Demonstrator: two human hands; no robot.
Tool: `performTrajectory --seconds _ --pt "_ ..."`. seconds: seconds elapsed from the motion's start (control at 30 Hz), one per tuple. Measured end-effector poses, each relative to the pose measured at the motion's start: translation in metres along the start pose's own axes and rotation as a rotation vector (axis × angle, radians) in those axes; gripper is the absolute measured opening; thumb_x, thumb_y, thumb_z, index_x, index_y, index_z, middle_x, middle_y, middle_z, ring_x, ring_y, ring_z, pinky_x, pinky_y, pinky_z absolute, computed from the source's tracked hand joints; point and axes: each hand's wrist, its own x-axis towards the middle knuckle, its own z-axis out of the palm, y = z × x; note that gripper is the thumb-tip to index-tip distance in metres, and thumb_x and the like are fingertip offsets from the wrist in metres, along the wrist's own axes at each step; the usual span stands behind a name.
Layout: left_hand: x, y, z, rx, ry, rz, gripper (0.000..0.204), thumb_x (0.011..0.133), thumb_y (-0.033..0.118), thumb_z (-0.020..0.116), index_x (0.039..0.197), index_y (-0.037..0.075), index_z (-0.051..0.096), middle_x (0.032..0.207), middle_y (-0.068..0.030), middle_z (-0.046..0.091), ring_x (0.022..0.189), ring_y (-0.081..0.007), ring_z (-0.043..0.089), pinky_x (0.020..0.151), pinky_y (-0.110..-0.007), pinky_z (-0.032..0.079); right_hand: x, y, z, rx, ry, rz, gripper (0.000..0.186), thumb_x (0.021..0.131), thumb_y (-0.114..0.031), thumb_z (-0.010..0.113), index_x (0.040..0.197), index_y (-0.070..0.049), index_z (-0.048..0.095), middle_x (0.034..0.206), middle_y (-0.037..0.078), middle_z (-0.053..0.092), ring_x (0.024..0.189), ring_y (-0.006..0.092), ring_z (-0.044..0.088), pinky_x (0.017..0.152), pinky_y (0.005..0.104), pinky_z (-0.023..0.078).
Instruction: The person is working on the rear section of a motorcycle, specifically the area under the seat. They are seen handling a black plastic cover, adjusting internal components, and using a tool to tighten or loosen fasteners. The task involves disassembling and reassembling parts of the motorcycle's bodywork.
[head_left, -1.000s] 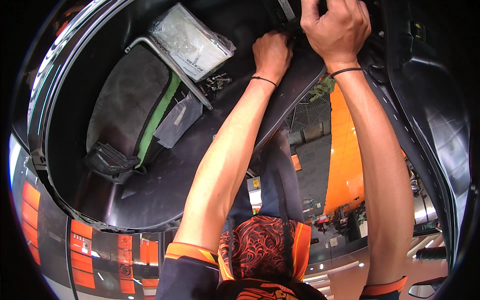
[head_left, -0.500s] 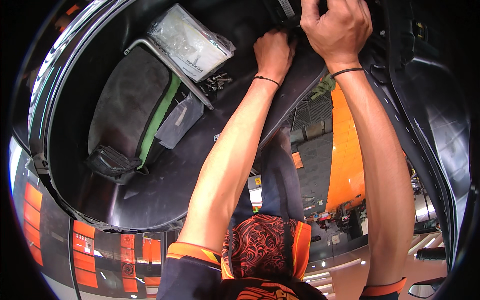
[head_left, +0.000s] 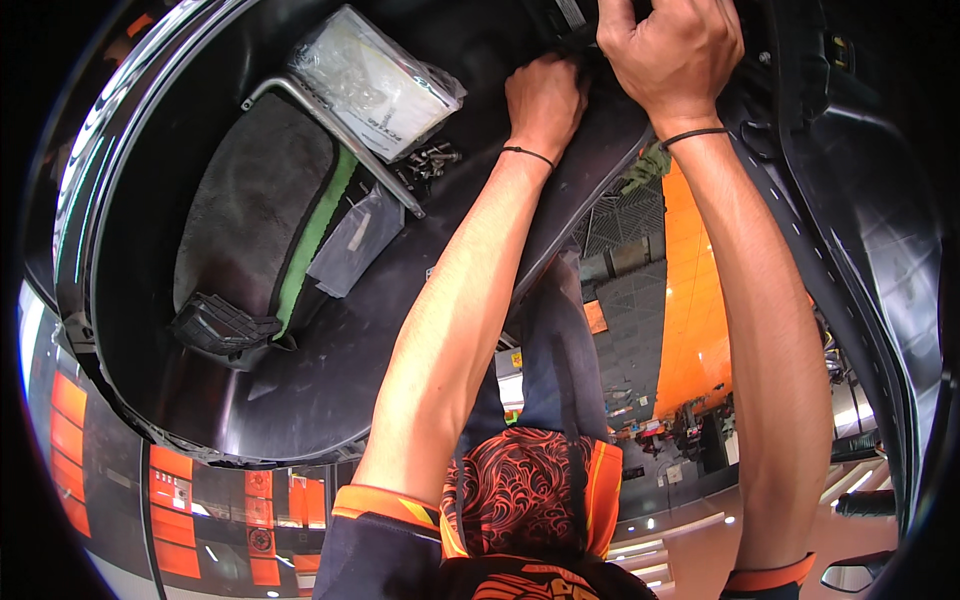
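Both hands are at the far end of a black plastic storage bin, the under-seat kind on a scooter. My left hand is closed, knuckles up, low against the dark wall; what its curled fingers grip is hidden beneath it. Just right of it and higher, my right hand is also curled, partly cut off by the top edge, over the bin's right rim. Its fingertips and anything in them cannot be made out. Dark plastic lies between the hands. A thin black band circles each wrist.
In the bin lie a plastic-wrapped booklet, a bent metal bar, several loose bolts, a grey pad with green edging, a flat grey pouch and a black ribbed plastic part. Black body panels rise at right.
Both hands stay closed in nearly the same places. My right hand has shifted very slightly up and left, and the whole view has moved a little.
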Motion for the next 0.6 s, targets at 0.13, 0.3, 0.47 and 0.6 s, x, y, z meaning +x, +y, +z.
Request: performTrajectory --seconds 0.13,0.3,0.47,0.6 --pt "-0.0007 -0.0007 0.0010 0.004 0.011 0.014 0.014 0.081 0.020 0.067 0.082 0.007 0.071 0.079 -0.0152 0.067 0.074 -0.0365 0.067 0.064 -0.046 0.054 -0.0005 0.0007 0.0002 0.012 0.010 -0.005 0.013 0.078 -0.007 0.059 0.091 -0.005 0.061 0.094 0.011 0.062 0.080 0.0324 0.061 0.071 0.0393 0.046" --pt "0.0031 -0.0010 0.0057 -0.049 0.020 0.010 0.012 0.079 0.015 0.066 0.081 0.005 0.070 0.080 -0.0187 0.067 0.075 -0.0390 0.067 0.066 -0.047 0.054 0.0004 0.0002 -0.0035 0.012 0.002 0.002 0.012 0.078 -0.007 0.059 0.090 -0.005 0.061 0.094 0.011 0.062 0.081 0.0324 0.061 0.072 0.0392 0.046" --pt "0.0055 -0.0021 -0.0017 -0.097 -0.090 0.043 0.010 0.078 0.009 0.065 0.084 0.003 0.070 0.083 -0.0216 0.068 0.079 -0.0404 0.067 0.071 -0.048 0.055 -0.0010 0.0022 -0.0038 0.013 0.009 -0.006 0.012 0.079 -0.008 0.059 0.090 -0.005 0.061 0.092 0.011 0.062 0.081 0.0326 0.061 0.072 0.0397 0.046" --pt "0.0080 -0.0069 -0.0023 -0.111 -0.084 0.104 0.011 0.076 0.008 0.065 0.085 0.004 0.071 0.085 -0.0201 0.068 0.081 -0.0399 0.067 0.073 -0.048 0.055 -0.0006 0.0022 -0.0044 0.015 0.008 -0.007 0.012 0.079 -0.008 0.059 0.090 -0.005 0.061 0.091 0.011 0.061 0.080 0.0328 0.061 0.072 0.0400 0.046"
